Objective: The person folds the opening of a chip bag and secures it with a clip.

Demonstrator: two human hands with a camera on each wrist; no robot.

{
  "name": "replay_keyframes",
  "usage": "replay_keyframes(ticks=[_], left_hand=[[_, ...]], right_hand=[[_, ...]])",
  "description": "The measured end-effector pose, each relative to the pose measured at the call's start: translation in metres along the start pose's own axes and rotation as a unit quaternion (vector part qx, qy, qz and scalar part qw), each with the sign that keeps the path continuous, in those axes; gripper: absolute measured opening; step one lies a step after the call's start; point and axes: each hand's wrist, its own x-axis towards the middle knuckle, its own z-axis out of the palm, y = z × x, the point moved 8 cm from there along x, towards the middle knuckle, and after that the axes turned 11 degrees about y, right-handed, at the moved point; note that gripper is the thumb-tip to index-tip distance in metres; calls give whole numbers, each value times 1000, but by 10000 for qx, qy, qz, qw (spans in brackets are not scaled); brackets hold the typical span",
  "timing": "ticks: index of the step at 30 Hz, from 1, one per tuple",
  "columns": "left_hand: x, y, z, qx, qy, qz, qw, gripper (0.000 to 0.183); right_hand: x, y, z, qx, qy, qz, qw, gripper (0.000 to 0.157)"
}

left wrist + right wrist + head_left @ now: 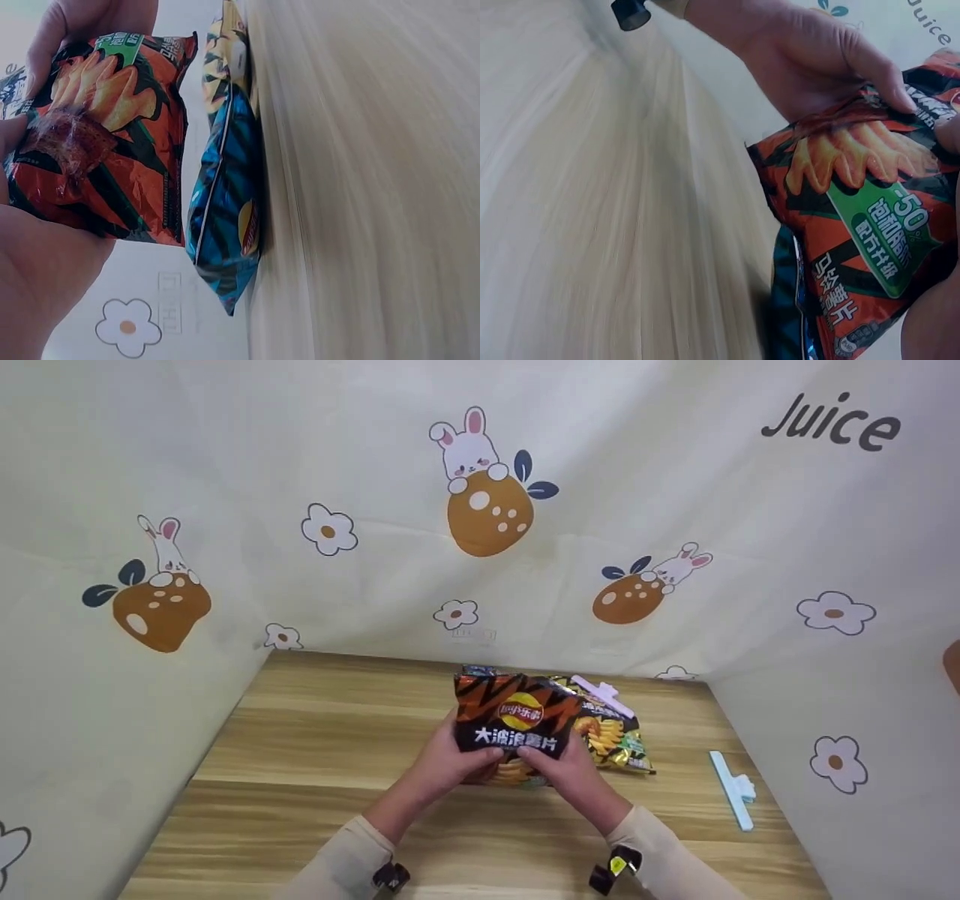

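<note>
Both hands hold a red and black potato chip bag in front of the body. My left hand grips its left side and my right hand its right side, with both thumbs on the printed front. The left wrist view shows this bag raised off the tabletop. Behind it rest a blue chip bag, mostly hidden in the head view, and a yellow and black chip bag. A pink sealing clip lies along the yellow bag's upper part; whether it is clamped there I cannot tell.
On the right of the wood-grain table lies a light blue sealing clip. Pale printed cloth with rabbits and flowers stands around the table's back and sides.
</note>
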Motion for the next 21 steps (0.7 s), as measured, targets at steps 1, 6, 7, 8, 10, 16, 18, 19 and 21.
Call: replay_keyframes(ticks=[1, 6, 7, 8, 10, 16, 18, 19, 21], left_hand=[[1, 0, 2, 4, -25, -3, 10000, 92], [4, -2, 8, 3, -12, -28, 10000, 89], [4, -1, 8, 2, -8, -21, 10000, 88], [5, -1, 8, 8, -5, -27, 10000, 86], [4, 0, 9, -41, -42, -24, 10000, 84], [5, -5, 3, 224, -52, 52, 9997, 79], [6, -9, 1, 413, -50, 107, 9991, 77], [5, -11, 0, 441, -92, 97, 9989, 76], [5, -16, -2, 591, -132, 99, 9981, 75]], right_hand=[[0, 0, -2, -11, 30, -9, 10000, 68], [0, 0, -9, 89, 103, -16, 9999, 66], [0, -1, -9, 93, 117, -30, 9999, 66], [0, -1, -10, 87, 121, -36, 9999, 66], [1, 0, -10, 56, 134, -59, 9999, 66], [2, 10, -9, -21, 151, -121, 9998, 65], [1, 16, -7, 35, 98, -34, 9999, 66], [0, 19, -6, 94, 50, 34, 9999, 67], [-2, 25, -3, 195, -48, 156, 9997, 68]])
